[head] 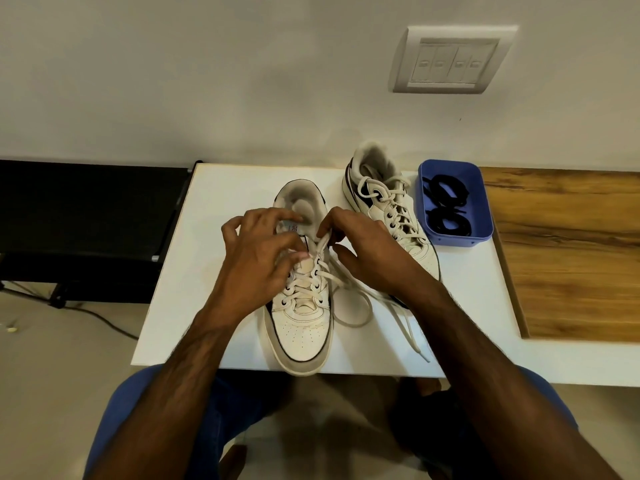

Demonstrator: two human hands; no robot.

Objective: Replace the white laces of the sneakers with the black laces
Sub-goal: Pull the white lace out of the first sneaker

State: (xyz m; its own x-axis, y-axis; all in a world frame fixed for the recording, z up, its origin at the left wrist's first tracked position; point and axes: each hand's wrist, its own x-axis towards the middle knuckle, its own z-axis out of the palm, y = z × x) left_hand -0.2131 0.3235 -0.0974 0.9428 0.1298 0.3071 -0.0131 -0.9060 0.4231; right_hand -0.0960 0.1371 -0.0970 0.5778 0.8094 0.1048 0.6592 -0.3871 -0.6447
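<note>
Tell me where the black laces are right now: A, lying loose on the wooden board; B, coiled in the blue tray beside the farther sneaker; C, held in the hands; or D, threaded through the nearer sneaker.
B: the black laces lie coiled inside the blue tray, just right of the farther sneaker, while both hands work at the white laces of the nearer sneaker.

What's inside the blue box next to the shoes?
The blue box holds coiled black laces, apparently two bundles. The box floor beneath them is mostly covered, so anything under them cannot be seen.
</note>
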